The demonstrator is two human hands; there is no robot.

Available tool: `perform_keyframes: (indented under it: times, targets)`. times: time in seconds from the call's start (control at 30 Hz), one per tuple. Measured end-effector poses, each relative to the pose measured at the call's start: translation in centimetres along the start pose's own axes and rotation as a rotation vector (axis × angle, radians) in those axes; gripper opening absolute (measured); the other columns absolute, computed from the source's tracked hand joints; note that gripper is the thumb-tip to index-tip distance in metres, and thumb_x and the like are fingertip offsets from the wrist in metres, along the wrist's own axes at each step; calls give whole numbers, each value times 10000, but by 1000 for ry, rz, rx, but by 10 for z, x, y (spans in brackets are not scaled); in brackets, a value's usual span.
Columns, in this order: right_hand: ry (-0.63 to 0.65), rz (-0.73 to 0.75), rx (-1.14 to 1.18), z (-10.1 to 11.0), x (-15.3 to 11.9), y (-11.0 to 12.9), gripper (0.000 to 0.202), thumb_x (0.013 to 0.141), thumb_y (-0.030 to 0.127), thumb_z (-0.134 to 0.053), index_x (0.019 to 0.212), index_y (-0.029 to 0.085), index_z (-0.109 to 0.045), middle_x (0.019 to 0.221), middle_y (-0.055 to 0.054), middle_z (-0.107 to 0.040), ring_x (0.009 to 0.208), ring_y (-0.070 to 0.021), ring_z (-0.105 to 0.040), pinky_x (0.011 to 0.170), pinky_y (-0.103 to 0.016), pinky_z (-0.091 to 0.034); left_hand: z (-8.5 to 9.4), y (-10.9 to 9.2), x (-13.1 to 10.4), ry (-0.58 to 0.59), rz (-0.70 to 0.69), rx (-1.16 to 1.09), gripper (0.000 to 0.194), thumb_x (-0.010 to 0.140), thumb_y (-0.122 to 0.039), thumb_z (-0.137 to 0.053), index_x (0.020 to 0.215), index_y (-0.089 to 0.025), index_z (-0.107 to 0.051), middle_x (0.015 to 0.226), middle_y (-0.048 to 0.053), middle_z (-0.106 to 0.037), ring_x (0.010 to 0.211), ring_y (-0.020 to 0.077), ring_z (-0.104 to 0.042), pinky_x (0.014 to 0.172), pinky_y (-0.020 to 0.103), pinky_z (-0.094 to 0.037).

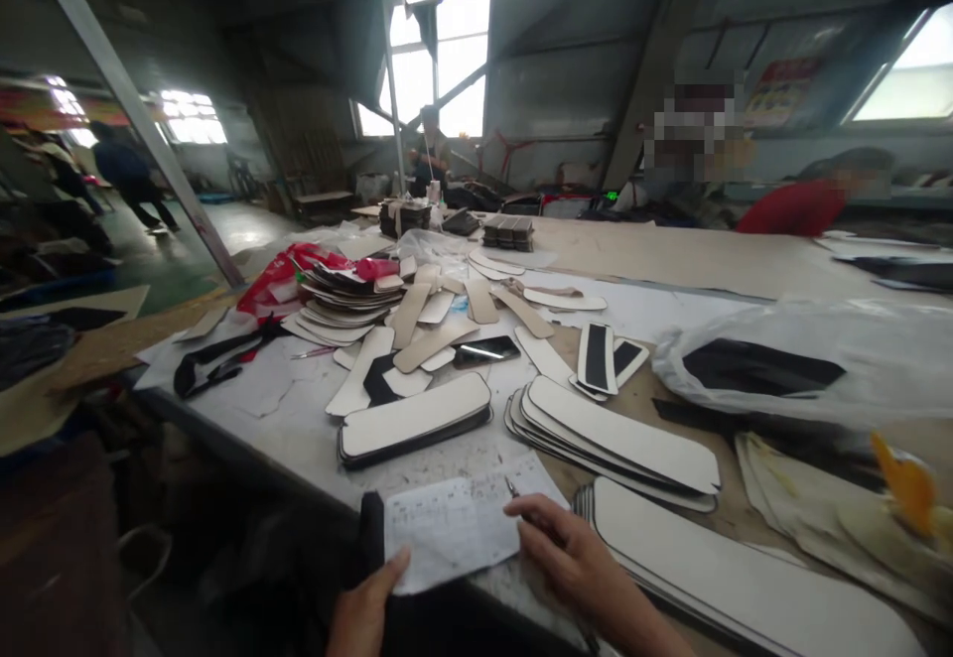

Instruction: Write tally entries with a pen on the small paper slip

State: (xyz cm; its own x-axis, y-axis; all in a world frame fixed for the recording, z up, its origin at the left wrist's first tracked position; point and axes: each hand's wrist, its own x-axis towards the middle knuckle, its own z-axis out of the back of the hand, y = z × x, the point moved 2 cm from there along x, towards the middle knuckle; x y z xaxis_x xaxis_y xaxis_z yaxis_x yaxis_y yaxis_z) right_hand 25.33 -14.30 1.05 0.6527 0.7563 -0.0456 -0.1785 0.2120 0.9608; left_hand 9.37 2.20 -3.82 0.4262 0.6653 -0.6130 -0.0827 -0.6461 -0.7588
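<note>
A white sheet of paper (447, 523) with printed or written marks lies at the front edge of the table. My left hand (366, 607) holds its lower left corner, thumb on top. Over the right side of the sheet, my right hand (570, 548) is closed on a pen (511, 486), whose tip points up and away from me. To the right of that hand is a stack of long white pieces (715, 558). Two more stacks (625, 429) (417, 416) lie just behind the paper.
Beige strips (439, 341), a phone (486, 350), a red bag (287, 275) and a curved stack (346, 300) cover the table's middle. A clear plastic bag (811, 359) lies right. A person in red (796, 205) leans over the far right; others are in the background.
</note>
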Motion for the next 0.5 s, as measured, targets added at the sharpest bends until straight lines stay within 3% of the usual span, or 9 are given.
perform_keyframes:
  times: [0.1, 0.27, 0.4, 0.5]
  targets:
    - [47, -144, 403, 0, -9, 3, 423, 798, 542, -570, 1011, 178, -597, 745, -33, -644, 547, -136, -577, 500, -237, -430, -2, -1, 2, 39, 117, -92, 215, 702, -177, -724, 870, -50, -685, 784, 134, -713, 844, 298, -676, 725, 370, -568]
    - [110, -255, 877, 4, -20, 8, 435, 742, 369, -686, 1105, 157, -574, 1030, -129, -671, 886, -202, -658, 782, -307, -493, -4, -9, -6, 7, 132, -95, 264, 697, -143, -726, 923, -17, -676, 757, 137, -714, 755, 284, -688, 685, 346, -573]
    - [37, -211, 926, 2, -17, 9, 450, 696, 292, -770, 1078, 189, -555, 1004, -85, -678, 856, -162, -653, 769, -270, -488, -4, -12, -8, -8, 137, -52, 250, 711, -144, -716, 908, 4, -675, 735, 145, -711, 714, 286, -688, 683, 354, -573]
    - [-38, -143, 803, -1, -12, 9, 352, 773, 448, -706, 970, 194, -561, 829, -44, -672, 719, -126, -618, 659, -234, -473, -3, -16, -5, 5, 115, -50, 254, 711, -157, -723, 919, -18, -678, 765, 140, -716, 776, 291, -688, 705, 352, -571]
